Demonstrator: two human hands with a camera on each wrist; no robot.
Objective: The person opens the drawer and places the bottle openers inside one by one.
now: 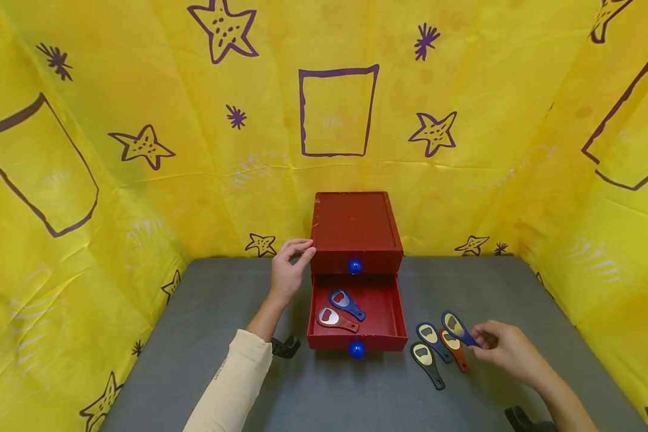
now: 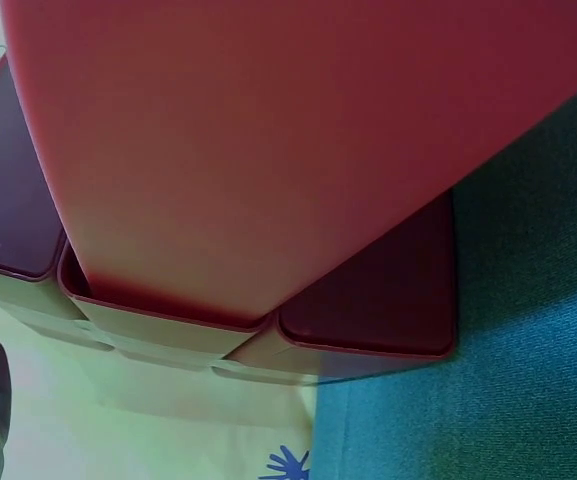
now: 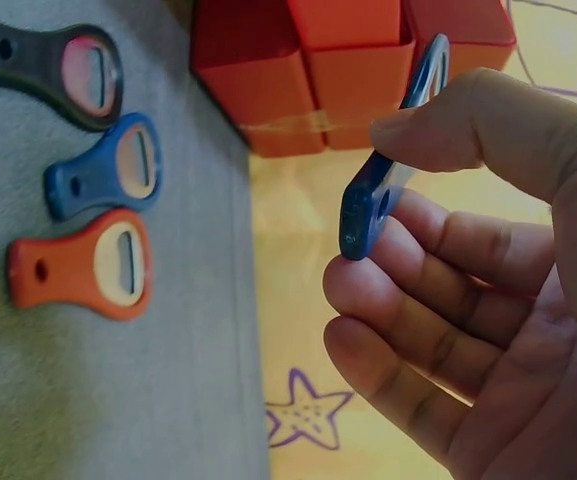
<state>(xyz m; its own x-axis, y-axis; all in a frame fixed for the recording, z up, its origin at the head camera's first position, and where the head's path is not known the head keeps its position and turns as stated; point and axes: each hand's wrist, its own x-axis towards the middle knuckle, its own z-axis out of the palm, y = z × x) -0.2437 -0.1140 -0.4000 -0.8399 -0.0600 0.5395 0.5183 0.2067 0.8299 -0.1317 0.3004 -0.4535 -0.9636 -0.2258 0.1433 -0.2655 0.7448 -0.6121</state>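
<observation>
A blue bottle opener is pinched by its handle between the thumb and fingers of my right hand, raised above the table. Below and left of it lie another blue bottle opener, a red-orange one and a black one. My left hand is at the left edge of the red drawer cabinet, fingertips at its upper front corner. The lower drawer is pulled out; inside it lie a blue bottle opener and a red bottle opener.
The cabinet's upper drawer, with a blue knob, is closed. Another blue knob sticks out from the lower drawer's front. The grey table meets yellow patterned cloth behind and at both sides.
</observation>
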